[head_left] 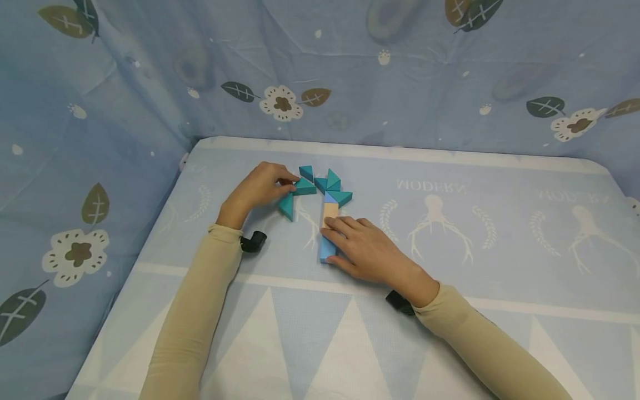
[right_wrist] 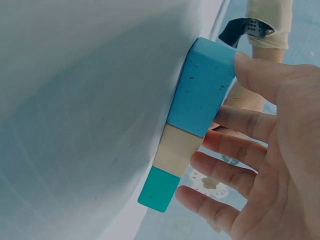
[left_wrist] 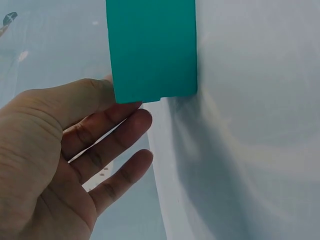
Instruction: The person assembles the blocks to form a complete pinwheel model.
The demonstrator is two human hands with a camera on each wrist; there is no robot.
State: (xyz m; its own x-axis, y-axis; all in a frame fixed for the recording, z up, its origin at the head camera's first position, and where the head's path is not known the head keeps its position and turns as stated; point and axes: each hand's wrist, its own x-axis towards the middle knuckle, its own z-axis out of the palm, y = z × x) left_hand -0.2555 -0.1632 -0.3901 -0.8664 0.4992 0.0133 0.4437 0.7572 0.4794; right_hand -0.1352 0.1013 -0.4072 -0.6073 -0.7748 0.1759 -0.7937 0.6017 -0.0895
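Note:
My left hand (head_left: 263,185) pinches a teal triangular block (head_left: 305,188) between thumb and fingertips. In the left wrist view, the broad face of a teal block (left_wrist: 154,50) rises beside the thumb. Just below that hand, another teal triangle (head_left: 287,206) points toward me. My right hand (head_left: 365,247) lies against a column of blocks, fingers fairly straight, thumb by the near end. This column has a long blue block (right_wrist: 202,87), a plain wood block (right_wrist: 177,150) and a teal end piece (right_wrist: 159,190) in the right wrist view.
More teal triangles cluster at the column's far end: one upper left (head_left: 306,173), one upright (head_left: 333,179) and one on the right (head_left: 342,198). A small periwinkle triangle (head_left: 330,197) tops the wood block. Patterned cloth (head_left: 350,72) hangs behind the table (head_left: 500,233).

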